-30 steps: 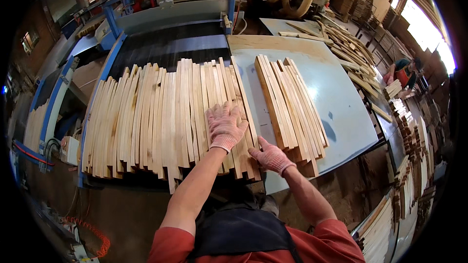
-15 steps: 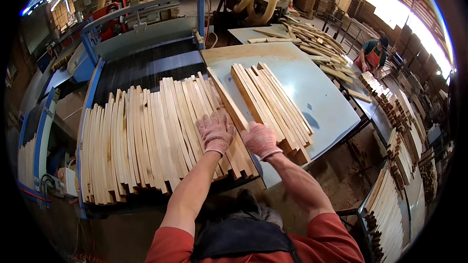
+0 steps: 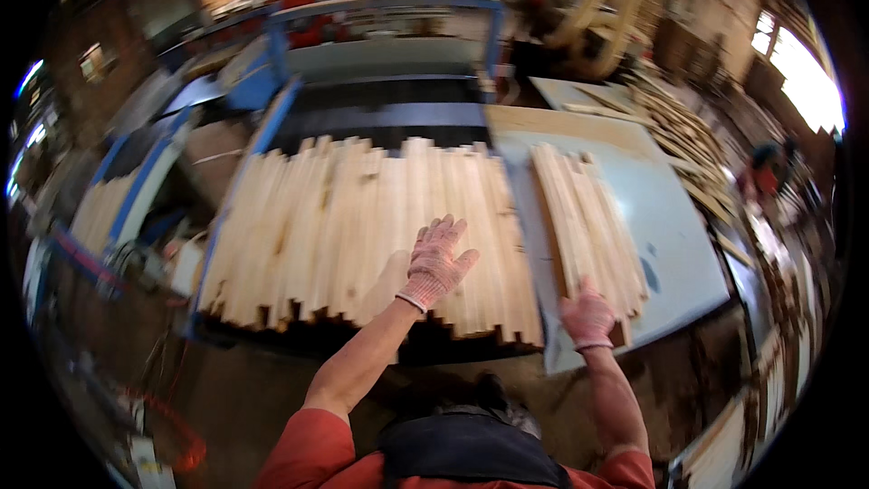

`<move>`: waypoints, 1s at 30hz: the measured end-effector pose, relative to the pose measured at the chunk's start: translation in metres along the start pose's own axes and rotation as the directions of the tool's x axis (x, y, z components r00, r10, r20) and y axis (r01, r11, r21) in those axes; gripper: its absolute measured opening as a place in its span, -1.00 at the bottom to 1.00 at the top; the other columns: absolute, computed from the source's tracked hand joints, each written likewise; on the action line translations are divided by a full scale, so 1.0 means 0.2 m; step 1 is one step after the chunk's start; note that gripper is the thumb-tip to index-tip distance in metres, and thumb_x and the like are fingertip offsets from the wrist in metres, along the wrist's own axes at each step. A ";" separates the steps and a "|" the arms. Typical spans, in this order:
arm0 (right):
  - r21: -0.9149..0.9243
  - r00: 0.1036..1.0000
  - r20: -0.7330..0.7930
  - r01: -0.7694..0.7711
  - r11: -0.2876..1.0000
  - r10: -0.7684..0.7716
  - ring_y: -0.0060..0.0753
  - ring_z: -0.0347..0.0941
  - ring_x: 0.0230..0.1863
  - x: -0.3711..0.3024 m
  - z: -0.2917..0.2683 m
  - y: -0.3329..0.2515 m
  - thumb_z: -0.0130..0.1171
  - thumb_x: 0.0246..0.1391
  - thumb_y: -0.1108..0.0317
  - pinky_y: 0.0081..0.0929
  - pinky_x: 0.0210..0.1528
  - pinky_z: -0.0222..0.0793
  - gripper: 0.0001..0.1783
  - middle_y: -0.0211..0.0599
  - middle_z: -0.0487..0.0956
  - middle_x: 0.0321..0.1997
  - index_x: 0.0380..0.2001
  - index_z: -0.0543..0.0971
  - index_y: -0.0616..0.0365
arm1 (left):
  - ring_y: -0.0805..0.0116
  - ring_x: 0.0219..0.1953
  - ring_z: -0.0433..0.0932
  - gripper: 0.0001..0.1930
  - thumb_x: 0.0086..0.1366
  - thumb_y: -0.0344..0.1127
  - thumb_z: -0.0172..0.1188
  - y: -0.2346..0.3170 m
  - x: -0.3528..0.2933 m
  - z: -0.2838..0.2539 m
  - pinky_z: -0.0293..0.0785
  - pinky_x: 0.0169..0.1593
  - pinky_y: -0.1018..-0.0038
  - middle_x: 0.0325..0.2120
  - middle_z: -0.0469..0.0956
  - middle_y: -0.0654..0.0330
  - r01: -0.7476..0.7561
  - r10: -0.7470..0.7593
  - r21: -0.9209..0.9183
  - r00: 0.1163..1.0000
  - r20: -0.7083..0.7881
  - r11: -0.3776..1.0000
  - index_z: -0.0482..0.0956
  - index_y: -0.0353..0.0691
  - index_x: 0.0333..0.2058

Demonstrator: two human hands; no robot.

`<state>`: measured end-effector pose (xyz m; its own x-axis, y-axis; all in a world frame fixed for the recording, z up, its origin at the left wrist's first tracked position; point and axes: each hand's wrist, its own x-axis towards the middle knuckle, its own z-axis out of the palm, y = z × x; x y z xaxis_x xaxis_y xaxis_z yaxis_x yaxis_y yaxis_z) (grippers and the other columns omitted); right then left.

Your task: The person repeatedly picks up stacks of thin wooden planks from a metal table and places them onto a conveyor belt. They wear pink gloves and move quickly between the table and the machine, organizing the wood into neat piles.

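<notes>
Wooden strips (image 3: 353, 226) lie side by side in a wide row across the black belt (image 3: 362, 93) of a blue-framed machine. Above the right half of that row is my left hand (image 3: 438, 263), in a pinkish knit glove, fingers stretched out and holding nothing. To the right, a smaller bundle of wooden strips (image 3: 584, 217) rests on a pale metal table (image 3: 674, 285). My right hand (image 3: 588, 317), gloved alike, is at the near end of this bundle, its fingers curled on a strip, one finger lying along the top. Motion blur softens the finger details.
The machine's blue crossbar frame (image 3: 389, 2) spans the belt's far end. A loose heap of wood strips (image 3: 679, 140) lies beyond the table. At the far right a person (image 3: 768, 172) stands near more stacked wood. Another blue-sided conveyor (image 3: 145, 186) stands at left.
The strip my right hand held has been set against the belt row. My right hand has gone right to the bundle; my left hand has lifted off the strips. The view has turned left.
</notes>
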<state>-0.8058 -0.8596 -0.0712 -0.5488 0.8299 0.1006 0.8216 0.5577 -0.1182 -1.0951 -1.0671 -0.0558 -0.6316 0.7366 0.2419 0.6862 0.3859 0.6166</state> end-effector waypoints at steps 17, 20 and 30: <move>-0.163 0.990 0.094 0.120 0.979 -0.105 0.07 -0.09 0.70 0.79 0.22 -0.19 0.23 0.12 0.39 -0.11 0.71 -0.19 -0.02 0.08 0.07 0.69 0.59 0.11 0.21 | 0.04 0.65 -0.15 0.09 0.29 0.28 0.20 -1.12 -1.01 -1.95 -0.26 0.63 0.04 0.64 -0.11 0.02 0.935 -0.715 0.326 0.321 -0.621 0.137 -0.09 -0.14 0.60; -0.234 0.994 0.106 0.032 0.972 -0.008 0.01 -0.04 0.70 0.80 0.14 -0.25 0.14 0.12 0.55 -0.19 0.71 -0.16 -0.01 -0.02 0.08 0.70 0.63 0.08 0.04 | 0.06 0.65 -0.14 0.08 0.30 0.28 0.18 -1.14 -1.00 -2.00 -0.26 0.63 0.06 0.64 -0.11 0.04 0.925 -0.739 0.355 0.335 -0.584 0.138 -0.08 -0.14 0.60; -0.224 0.990 0.133 -0.010 0.975 0.040 0.03 0.00 0.68 0.64 0.06 -0.30 0.22 0.12 0.49 -0.25 0.70 -0.10 -0.01 0.01 0.09 0.69 0.61 0.11 0.08 | 0.07 0.63 -0.05 0.03 0.29 0.22 0.26 -1.15 -1.10 -1.95 -0.16 0.61 0.12 0.60 0.00 0.00 0.924 -0.661 0.300 0.379 -0.648 0.236 0.03 -0.15 0.56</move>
<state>-0.9268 -0.7859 -0.0624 -0.5308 0.8467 -0.0365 0.8406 0.5314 0.1047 -1.2546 -1.5353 0.0412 -0.9266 -0.3356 0.1697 -0.3136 0.9386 0.1437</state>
